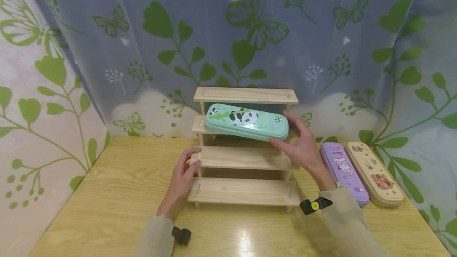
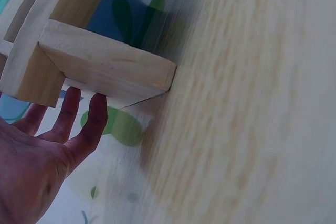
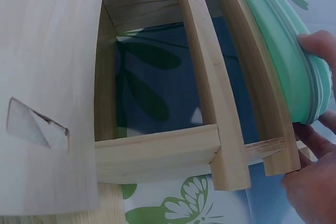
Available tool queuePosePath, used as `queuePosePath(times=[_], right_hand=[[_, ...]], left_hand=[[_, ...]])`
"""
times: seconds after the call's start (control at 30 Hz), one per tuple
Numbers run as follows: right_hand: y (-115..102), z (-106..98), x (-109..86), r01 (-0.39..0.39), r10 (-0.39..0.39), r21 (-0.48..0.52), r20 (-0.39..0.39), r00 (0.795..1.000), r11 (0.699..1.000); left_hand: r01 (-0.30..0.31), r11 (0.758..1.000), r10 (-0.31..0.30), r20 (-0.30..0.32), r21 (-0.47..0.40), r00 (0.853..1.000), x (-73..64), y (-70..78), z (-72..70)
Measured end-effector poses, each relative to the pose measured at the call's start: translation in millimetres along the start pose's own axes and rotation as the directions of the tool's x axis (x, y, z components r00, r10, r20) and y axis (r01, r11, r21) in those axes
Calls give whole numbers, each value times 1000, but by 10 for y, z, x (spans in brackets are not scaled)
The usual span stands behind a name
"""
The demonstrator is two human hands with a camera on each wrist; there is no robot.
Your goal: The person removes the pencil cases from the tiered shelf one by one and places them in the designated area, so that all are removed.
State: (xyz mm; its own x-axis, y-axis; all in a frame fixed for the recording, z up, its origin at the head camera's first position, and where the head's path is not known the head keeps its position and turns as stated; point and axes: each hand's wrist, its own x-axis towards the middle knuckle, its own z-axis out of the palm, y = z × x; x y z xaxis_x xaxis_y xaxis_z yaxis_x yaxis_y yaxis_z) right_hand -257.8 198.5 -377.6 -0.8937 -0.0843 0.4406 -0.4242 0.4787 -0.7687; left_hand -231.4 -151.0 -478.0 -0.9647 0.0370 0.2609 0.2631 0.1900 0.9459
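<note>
A mint-green pencil case [image 1: 250, 121] with panda pictures lies slanted over the second-highest step of a wooden stepped rack [image 1: 246, 191], its left end farther back than its right. My right hand [image 1: 303, 146] grips the case's right end, thumb along the front side and fingers behind. In the right wrist view, the zipped side of the case [image 3: 286, 45] overlaps the step's edge beside that hand. My left hand [image 1: 183, 175] holds the left end of the rack's third step down. From the left wrist, its fingers [image 2: 94, 121] show reaching under the step beside the upright.
A purple pencil case [image 1: 344, 173] and a cream one [image 1: 375, 173] lie side by side on the wood-grain table [image 1: 118, 193], right of the rack. Behind stands a blue and white curtain [image 1: 214, 23] with green leaves and butterflies. The top step [image 1: 246, 95] is just above the mint case.
</note>
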Motion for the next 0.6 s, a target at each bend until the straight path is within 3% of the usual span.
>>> queuePosePath(times=[0.33,0.6], right_hand=[[16,-27,-61,69,-67,25,-52,996,997],[61,-107,-181,187,-172,105,-137,976,977]], left_hand=[[-13,1000,13,-3,-1,1000,9,3,0],[1,1000,-1,-10,-5,1000,-8,-4,6]])
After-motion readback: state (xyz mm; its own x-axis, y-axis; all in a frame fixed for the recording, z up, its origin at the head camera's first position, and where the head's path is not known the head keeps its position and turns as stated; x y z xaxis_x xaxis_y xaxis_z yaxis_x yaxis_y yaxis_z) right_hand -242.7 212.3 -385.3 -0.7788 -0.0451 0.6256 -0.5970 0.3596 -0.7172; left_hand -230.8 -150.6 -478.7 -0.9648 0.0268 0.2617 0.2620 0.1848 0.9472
